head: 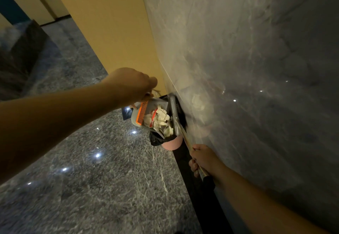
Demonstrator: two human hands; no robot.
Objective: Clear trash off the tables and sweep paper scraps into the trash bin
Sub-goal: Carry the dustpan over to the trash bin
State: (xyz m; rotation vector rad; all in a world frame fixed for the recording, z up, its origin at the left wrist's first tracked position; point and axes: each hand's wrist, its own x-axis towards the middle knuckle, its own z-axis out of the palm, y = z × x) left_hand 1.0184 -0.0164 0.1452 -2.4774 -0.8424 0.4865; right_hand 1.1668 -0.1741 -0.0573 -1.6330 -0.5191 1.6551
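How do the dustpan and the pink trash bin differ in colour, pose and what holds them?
The dustpan is grey with an orange comb edge; the trash bin is pink with a black liner. The dustpan is tipped over the bin, held by the left hand; the bin stands on the floor, unheld. Both hold white paper scraps.

No readable text, label or number anywhere.

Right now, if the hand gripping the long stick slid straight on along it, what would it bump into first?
Probably the grey broom head, above the pink trash bin. The right hand points up the broom handle; depth is hard to judge.
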